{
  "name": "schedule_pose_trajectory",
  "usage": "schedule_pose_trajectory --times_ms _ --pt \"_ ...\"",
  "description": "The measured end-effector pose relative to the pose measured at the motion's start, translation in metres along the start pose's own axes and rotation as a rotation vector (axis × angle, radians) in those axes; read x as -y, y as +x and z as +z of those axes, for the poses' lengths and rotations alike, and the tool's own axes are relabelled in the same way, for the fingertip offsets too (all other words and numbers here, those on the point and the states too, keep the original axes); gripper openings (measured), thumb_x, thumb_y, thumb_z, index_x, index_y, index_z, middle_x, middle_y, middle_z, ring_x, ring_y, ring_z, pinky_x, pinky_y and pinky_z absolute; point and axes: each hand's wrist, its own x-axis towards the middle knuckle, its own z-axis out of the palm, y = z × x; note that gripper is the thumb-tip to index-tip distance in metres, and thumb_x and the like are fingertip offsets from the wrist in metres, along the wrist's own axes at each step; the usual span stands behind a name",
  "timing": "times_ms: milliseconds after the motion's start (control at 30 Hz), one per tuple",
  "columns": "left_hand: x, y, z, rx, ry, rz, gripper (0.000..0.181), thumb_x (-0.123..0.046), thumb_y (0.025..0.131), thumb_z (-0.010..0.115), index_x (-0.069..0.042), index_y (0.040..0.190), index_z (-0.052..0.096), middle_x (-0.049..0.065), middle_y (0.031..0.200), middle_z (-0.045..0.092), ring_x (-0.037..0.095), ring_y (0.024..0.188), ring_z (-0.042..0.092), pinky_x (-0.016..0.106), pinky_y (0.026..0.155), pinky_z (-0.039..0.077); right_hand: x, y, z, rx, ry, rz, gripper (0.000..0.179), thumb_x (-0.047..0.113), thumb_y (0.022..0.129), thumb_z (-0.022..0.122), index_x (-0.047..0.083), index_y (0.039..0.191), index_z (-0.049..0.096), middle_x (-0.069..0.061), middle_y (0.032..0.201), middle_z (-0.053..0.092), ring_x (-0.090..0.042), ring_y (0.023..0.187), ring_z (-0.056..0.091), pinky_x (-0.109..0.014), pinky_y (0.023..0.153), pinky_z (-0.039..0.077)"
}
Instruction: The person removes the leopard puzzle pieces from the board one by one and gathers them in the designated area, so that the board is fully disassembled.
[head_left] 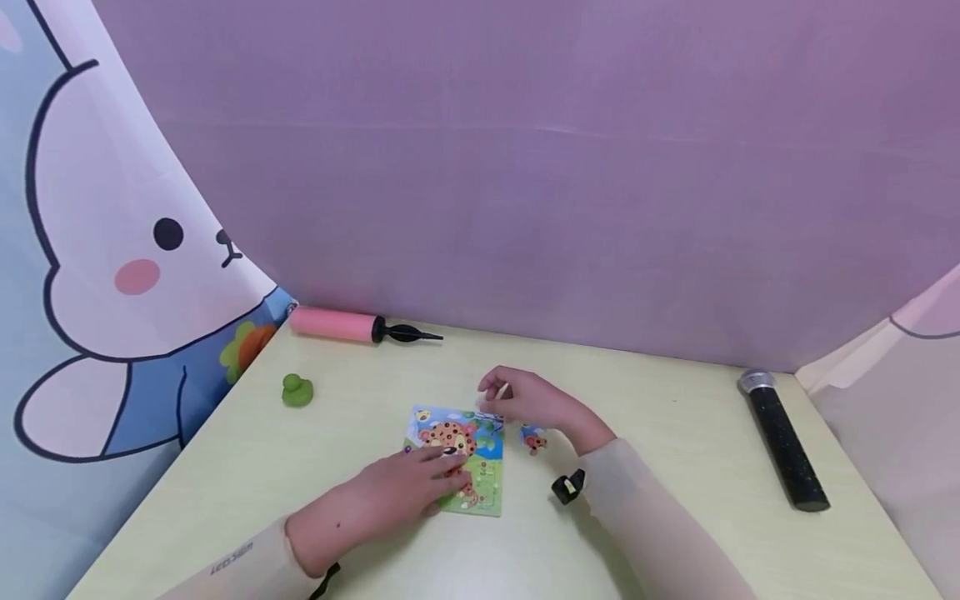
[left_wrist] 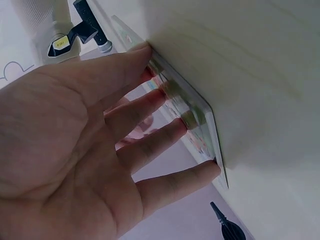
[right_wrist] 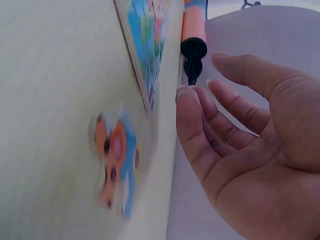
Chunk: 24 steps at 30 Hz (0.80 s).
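A jigsaw puzzle with a spotted cartoon leopard on blue and green lies flat on the table. My left hand rests on its lower left part, the fingers spread and nearly straight. In the left wrist view those fingertips press on the picture side. Above the puzzle's upper right corner hovers my right hand, its fingers loosely bent and holding nothing. Below that hand a loose puzzle piece lies on the table, just right of the puzzle. The right wrist view shows this piece apart from the fingers.
A pink hand pump with a black nozzle lies along the back edge. In front of it sits a small green duck. To the far right lies a black microphone. A purple cloth rises behind the table.
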Motion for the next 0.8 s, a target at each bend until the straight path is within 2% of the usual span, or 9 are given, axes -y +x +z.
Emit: schedule_pose_trajectory --times_ms 167,467,800 --pt "0.001 0.001 -0.002 -0.002 0.022 0.003 0.052 -0.032 0.107 0.065 -0.031 0.157 0.055 -0.006 0.169 0.048 0.025 0.154 0.050 0.043 0.121 0.052 0.006 0.012 0.011 0.018 -0.018 -0.028 0.032 0.023 0.104 0.071 0.010 0.132 0.066 -0.004 0.116 0.069 -0.016 0.095 0.065 -0.027 0.081 0.057" --pt "0.001 0.001 -0.003 0.002 0.008 0.000 0.052 -0.032 0.106 0.066 -0.031 0.157 0.055 -0.006 0.168 0.049 0.026 0.154 0.049 0.045 0.120 0.053 0.015 0.024 0.025 0.075 -0.073 -0.083 0.035 0.018 0.099 0.077 0.011 0.132 0.068 -0.005 0.123 0.069 -0.016 0.106 0.066 -0.032 0.093 0.059" --pt "-0.001 0.002 -0.003 0.008 -0.009 -0.009 0.051 -0.030 0.107 0.065 -0.030 0.157 0.055 -0.005 0.169 0.048 0.026 0.156 0.047 0.047 0.120 0.053 0.014 0.025 0.035 0.113 -0.152 -0.072 0.032 0.025 0.099 0.078 0.016 0.128 0.070 0.001 0.124 0.065 -0.015 0.105 0.060 -0.034 0.097 0.055"
